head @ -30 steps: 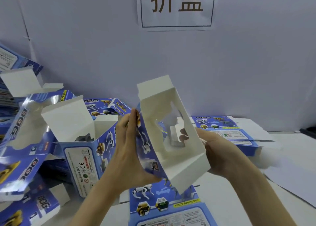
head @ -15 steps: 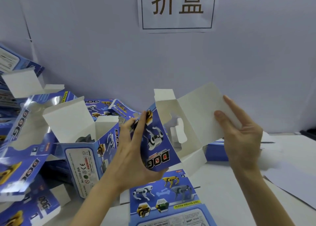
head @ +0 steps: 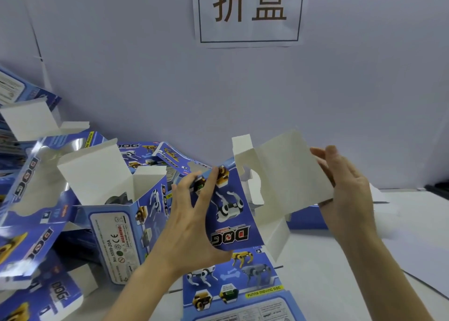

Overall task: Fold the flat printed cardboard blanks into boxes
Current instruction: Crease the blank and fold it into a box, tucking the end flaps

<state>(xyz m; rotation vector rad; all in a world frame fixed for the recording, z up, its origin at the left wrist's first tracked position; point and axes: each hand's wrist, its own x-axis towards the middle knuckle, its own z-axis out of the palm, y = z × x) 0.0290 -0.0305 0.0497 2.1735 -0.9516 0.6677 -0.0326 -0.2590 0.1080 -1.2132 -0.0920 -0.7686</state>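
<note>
A half-formed blue printed box (head: 230,211) with a robot dog picture hangs in the air at the centre. My left hand (head: 192,221) grips its blue printed side, thumb underneath and fingers spread over the print. Its big white flap (head: 289,174) stands open to the right, and my right hand (head: 345,189) pinches the flap's right edge. A smaller white flap (head: 277,238) hangs below. Beneath the box a flat blue blank (head: 233,289) lies on the table.
Several folded open-topped blue boxes (head: 116,211) pile up at the left. More flat blanks (head: 158,153) lie against the back wall, and another (head: 306,216) sits behind the held box. A paper sign (head: 250,12) hangs on the wall. White table surface (head: 340,272) lies to the right.
The box was turned so its blue printed side faces me. My right hand left the inside of the box, swung the large white flap open and now pinches its edge.
</note>
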